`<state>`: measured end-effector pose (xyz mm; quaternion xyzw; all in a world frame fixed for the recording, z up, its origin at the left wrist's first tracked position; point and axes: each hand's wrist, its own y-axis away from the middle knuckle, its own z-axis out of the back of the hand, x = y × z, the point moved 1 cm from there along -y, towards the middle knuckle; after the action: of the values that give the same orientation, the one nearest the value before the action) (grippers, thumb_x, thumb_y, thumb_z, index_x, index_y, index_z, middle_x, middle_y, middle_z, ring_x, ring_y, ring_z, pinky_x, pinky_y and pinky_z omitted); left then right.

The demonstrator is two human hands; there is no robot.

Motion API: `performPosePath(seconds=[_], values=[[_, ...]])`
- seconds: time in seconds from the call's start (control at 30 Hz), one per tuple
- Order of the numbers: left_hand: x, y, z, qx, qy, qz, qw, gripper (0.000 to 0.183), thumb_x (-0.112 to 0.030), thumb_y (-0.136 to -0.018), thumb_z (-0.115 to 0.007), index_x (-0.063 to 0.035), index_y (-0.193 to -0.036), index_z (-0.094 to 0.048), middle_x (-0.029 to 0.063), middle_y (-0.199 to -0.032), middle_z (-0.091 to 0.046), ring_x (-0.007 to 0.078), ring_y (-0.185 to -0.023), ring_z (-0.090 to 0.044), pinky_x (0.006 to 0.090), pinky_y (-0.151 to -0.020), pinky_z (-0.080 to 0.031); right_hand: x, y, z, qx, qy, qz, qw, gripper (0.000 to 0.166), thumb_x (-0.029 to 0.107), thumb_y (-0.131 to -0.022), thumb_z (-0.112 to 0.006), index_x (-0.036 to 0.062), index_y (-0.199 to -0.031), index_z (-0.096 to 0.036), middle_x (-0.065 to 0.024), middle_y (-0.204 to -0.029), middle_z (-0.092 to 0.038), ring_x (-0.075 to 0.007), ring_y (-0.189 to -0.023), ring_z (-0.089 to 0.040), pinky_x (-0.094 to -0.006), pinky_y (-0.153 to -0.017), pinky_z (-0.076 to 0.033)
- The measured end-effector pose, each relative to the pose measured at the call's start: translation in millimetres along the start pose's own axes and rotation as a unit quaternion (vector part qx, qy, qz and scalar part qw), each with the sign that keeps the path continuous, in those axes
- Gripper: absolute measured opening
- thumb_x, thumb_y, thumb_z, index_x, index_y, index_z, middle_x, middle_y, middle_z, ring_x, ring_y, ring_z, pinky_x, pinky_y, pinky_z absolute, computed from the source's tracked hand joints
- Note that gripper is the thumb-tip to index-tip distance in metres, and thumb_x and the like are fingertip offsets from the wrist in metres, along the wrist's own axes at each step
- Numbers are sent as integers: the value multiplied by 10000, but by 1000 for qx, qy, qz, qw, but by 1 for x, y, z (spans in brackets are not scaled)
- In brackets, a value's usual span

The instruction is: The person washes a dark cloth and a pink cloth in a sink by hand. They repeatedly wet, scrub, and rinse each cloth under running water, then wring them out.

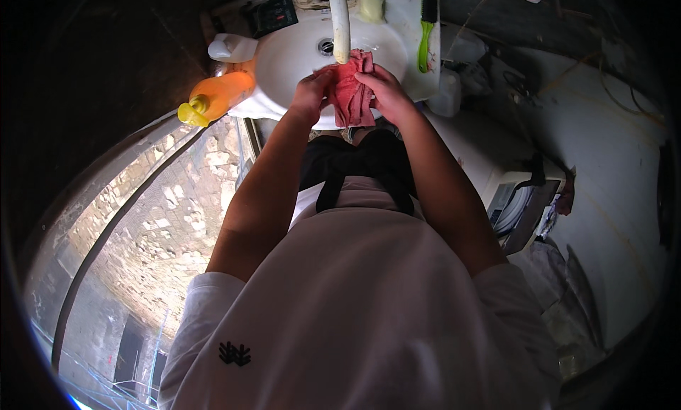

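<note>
A crumpled red cloth [351, 93] hangs between my two hands over the front part of a white washbasin [287, 53]. My left hand [314, 93] pinches its left side, thumb on top. On the right side my right hand [387, 93] grips the cloth, its thumb lying across the upper face. Just above the cloth's top edge ends the off-white spout of the tap [340, 27]. I see no water stream clearly. The drain [325, 47] shows left of the spout.
Left of the basin stand an orange bottle [223, 93] with a yellow cap and a white bottle [231, 47]. A green-handled brush [425, 35] lies on the right rim, a dark packet [276, 13] on the left rim. A translucent jug [446, 93] stands at the right.
</note>
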<state>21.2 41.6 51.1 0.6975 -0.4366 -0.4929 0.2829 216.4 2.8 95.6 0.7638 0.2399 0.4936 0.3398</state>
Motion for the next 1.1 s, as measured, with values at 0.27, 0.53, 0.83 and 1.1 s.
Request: performPosePath(seconds=[0.27,0.53,0.83,1.1], values=[[-10,16,-50,-98,-354,-182,912,523,-456,-1114,-485,-2,-1312,-653,172,-1107,-736,266,-1001,-713,360,-896,-544,-7,-21,-15,-108,361,140,916,355,341,-1008,-633,34,-1186,-636,-215,-1091,-734,-406,-1029,-707,-459,-897,-547],[-15,39,-68,67,-237,-158,956,749,-465,-1115,-499,-10,-1659,-257,190,-1675,-242,241,-1299,-576,315,-989,-550,9,-14,-16,91,59,61,992,210,177,-1064,-526,28,-1204,-575,-123,-816,-694,-176,-549,-674,-310,-426,-491],[-1,32,-21,119,-30,-62,990,481,-311,-1080,-639,21,-1418,-557,125,-1213,-720,179,-1092,-697,308,-932,-569,3,-8,13,65,-70,-5,995,418,153,-1046,-599,173,-1460,-553,-35,-1370,-631,-216,-1242,-620,-473,-993,-556],[6,34,-15,88,-149,-103,979,488,-279,-1019,-729,17,-1377,-579,111,-1180,-712,186,-991,-703,317,-899,-561,25,-7,-10,56,67,-25,996,425,360,-1031,-692,189,-1410,-602,-7,-1314,-665,-172,-1143,-649,-423,-974,-526]])
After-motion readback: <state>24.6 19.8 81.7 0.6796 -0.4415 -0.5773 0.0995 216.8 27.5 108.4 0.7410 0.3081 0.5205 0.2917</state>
